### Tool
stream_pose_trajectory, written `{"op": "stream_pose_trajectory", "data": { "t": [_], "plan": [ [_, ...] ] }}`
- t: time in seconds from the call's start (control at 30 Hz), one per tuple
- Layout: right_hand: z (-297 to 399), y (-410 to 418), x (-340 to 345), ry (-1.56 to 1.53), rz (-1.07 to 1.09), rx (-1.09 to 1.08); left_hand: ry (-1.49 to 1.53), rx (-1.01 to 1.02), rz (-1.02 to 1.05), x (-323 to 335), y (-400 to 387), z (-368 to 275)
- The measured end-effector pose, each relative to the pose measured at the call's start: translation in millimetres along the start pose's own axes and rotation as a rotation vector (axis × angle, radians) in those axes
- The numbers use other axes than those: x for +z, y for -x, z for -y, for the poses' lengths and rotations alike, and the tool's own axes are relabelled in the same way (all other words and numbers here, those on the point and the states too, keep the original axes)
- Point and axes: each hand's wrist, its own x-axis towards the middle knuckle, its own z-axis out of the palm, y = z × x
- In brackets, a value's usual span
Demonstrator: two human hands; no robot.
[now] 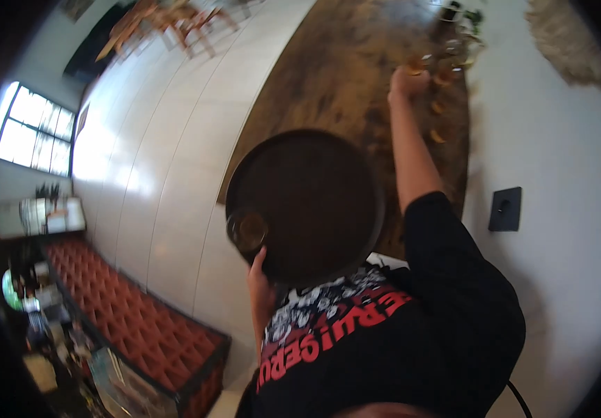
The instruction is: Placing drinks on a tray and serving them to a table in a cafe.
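Note:
My left hand [261, 279] grips the near left rim of a round dark serving tray [311, 204], its thumb over the edge. One clear glass [250, 230] with brownish contents stands on the tray near that thumb. My right arm stretches far along a brown wooden table [331, 78]. At its end my right hand [407, 83] is curled around a small amber-coloured glass [416, 68]; blur hides the exact finger placement. Close by is another amber glass [442, 77]. Curved yellow-orange pieces [438, 136] of unclear kind lie nearer along the table's right side.
Clear glassware [452, 47] and a green plant [473, 21] stand at the far right of the table, beside a white wall [546, 136] with a black socket [505, 209]. A red-patterned counter [138, 313] is at lower left. Wooden chairs [175, 21] stand beyond the tiled floor [175, 130].

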Motion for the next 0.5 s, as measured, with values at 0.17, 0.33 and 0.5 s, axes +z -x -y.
{"op": "stream_pose_trajectory", "data": {
  "t": [0.17, 0.33, 0.5],
  "plan": [
    [61, 147, -36, -0.469, 1.114, -0.201, 0.039, 0.043, 0.028, -27, -17, 13],
    [85, 257, -104, -0.345, 1.908, -0.917, 0.016, 0.048, 0.029, -26, -16, 12],
    [70, 308, -117, -0.293, 2.015, -0.668, 0.035, 0.041, 0.011, -26, -17, 13]
  ]
}}
